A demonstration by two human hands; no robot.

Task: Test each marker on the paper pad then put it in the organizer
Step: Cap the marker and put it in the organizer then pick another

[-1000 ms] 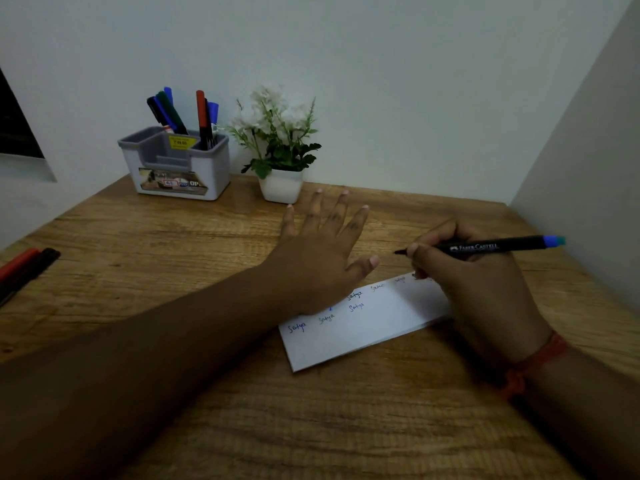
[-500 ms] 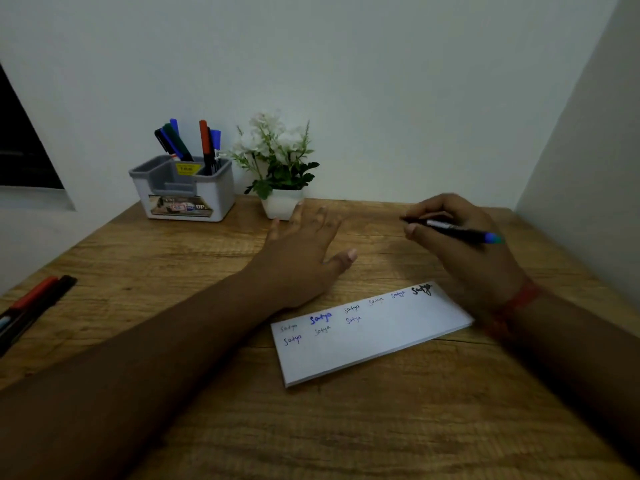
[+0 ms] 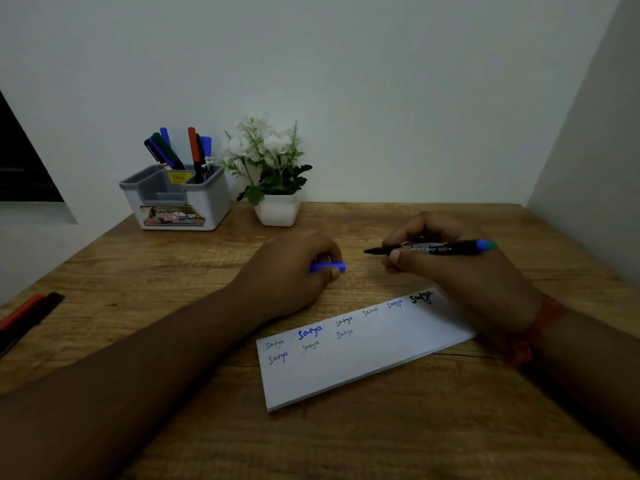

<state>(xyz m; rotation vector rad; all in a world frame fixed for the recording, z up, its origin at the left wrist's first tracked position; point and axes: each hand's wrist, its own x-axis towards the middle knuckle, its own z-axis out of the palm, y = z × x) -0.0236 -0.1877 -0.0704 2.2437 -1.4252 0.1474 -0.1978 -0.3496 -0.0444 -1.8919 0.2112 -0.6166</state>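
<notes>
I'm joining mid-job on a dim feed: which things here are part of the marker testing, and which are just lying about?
In the job:
- marker in right hand
- blue cap in left hand
- paper pad
- organizer
- red and black markers at left edge

Lying about:
- potted plant

One head-worn wide-angle camera looks forward and down, close over the wooden table (image 3: 346,445), facing the wall

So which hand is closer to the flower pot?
Left. The left hand, gripping a blue cap, sits just in front of the flower pot. The right hand, holding the marker, is farther off to its right.
</notes>
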